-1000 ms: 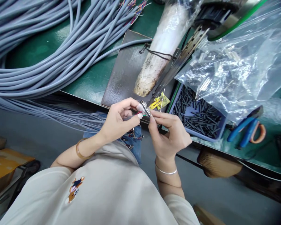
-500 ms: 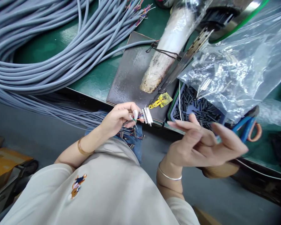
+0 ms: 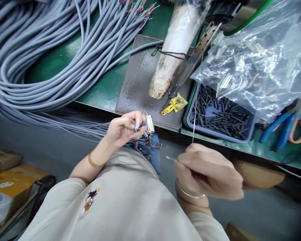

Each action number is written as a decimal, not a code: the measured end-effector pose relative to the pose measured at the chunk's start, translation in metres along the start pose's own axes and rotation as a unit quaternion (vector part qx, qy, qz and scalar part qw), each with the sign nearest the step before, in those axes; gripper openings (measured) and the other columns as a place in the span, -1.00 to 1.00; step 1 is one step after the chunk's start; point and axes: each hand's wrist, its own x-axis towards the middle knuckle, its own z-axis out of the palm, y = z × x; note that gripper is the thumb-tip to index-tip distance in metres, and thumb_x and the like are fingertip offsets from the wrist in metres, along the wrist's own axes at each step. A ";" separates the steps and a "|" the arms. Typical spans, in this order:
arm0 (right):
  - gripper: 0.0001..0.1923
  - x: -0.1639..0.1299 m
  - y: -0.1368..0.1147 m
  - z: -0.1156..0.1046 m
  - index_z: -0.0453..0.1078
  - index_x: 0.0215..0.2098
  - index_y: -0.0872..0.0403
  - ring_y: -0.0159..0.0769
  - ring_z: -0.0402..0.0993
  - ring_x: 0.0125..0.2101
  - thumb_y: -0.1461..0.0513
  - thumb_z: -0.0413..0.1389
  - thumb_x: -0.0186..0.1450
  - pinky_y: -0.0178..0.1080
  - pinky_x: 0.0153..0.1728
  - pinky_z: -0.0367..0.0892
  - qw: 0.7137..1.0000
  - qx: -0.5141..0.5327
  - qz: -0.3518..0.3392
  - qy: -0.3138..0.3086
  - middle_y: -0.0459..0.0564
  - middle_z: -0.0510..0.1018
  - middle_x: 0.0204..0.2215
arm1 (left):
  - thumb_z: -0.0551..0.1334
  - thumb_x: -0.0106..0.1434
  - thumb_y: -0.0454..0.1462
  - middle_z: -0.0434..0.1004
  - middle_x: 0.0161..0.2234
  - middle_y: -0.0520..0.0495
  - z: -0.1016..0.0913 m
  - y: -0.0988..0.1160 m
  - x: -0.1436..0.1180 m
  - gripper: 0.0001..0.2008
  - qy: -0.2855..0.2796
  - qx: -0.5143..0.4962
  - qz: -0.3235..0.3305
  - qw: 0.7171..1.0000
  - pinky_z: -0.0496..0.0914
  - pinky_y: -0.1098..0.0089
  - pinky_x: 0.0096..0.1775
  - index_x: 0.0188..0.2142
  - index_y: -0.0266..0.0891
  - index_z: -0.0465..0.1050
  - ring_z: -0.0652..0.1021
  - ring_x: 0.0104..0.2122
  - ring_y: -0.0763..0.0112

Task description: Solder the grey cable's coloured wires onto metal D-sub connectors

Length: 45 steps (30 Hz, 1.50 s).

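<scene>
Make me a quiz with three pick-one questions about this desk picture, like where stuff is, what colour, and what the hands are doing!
1. Where is the blue tray of small black tubes?
A. under the clear plastic bag
B. on the floor
C. on the grey cables

2. What colour are the pliers' handles?
A. red
B. blue
C. white

3. What is the left hand doing?
A. resting flat
B. holding a connector
C. gripping the pliers

Answers: 1 A, the bag overlaps the tray. 2 B, they are blue. 3 B, its fingers pinch the connector's coloured wires.
</scene>
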 end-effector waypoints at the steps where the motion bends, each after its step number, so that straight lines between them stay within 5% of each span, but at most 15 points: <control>1: -0.89 0.003 -0.001 0.003 0.44 -0.32 -0.08 -0.40 0.47 -0.62 0.14 0.26 0.34 -0.27 -0.54 0.43 0.999 0.007 -0.034 0.005 -0.20 0.57 -0.58 | 0.33 -0.16 -0.28 0.25 -0.57 -0.02 0.001 0.000 0.000 -0.79 -0.002 -0.009 -0.002 1.000 0.05 0.51 -0.68 -0.65 -0.24 0.27 0.27 -0.64 0.56; 3: -0.83 0.011 -0.001 0.013 0.46 -0.24 -0.05 -0.41 0.60 -0.50 0.27 0.33 0.26 -0.33 -0.48 0.49 0.995 0.005 -0.099 0.027 -0.17 0.69 -0.39 | 0.33 -0.15 -0.28 0.32 -0.53 -0.05 0.003 -0.001 0.000 -0.84 0.001 -0.026 -0.003 1.000 0.10 0.51 -0.65 -0.61 -0.26 0.36 0.36 -0.59 0.51; 7: -0.77 0.021 0.004 0.035 0.45 -0.20 -0.01 -0.35 0.70 -0.28 0.36 0.32 0.25 -0.34 -0.28 0.58 0.991 -0.049 -0.100 0.068 -0.07 0.74 -0.16 | 0.45 -0.04 -0.21 0.41 -0.47 0.01 0.007 -0.009 0.001 -0.73 0.021 0.025 0.047 0.998 0.16 0.54 -0.64 -0.51 -0.28 0.40 0.36 -0.61 0.62; 15: -0.82 0.018 0.020 0.049 0.41 -0.21 0.00 -0.32 0.70 -0.22 0.38 0.24 0.31 -0.28 -0.23 0.58 0.996 -0.012 -0.004 0.093 -0.06 0.73 -0.19 | 0.48 0.12 -0.16 0.41 -0.57 0.14 0.016 -0.021 0.008 -0.67 0.103 0.169 0.161 0.967 0.27 0.60 -0.60 -0.40 -0.24 0.37 0.38 -0.67 0.67; 28: -0.79 0.030 0.025 0.046 0.39 -0.25 -0.01 -0.27 0.69 -0.18 0.41 0.25 0.28 -0.19 -0.19 0.59 0.995 0.003 -0.017 0.103 -0.04 0.71 -0.16 | 0.34 0.15 -0.38 0.48 -0.41 0.06 0.034 -0.019 0.020 -0.85 0.172 0.249 0.303 0.904 0.30 0.63 -0.48 -0.45 -0.26 0.37 0.40 -0.53 0.68; 45: -0.78 0.038 0.024 0.046 0.45 -0.25 0.01 -0.28 0.69 -0.21 0.41 0.30 0.25 -0.20 -0.20 0.60 0.993 -0.004 -0.029 0.118 -0.06 0.72 -0.18 | 0.30 0.23 -0.43 0.47 -0.40 0.06 0.031 -0.020 0.024 -0.86 0.142 0.285 0.393 0.863 0.33 0.66 -0.44 -0.42 -0.26 0.38 0.45 -0.47 0.66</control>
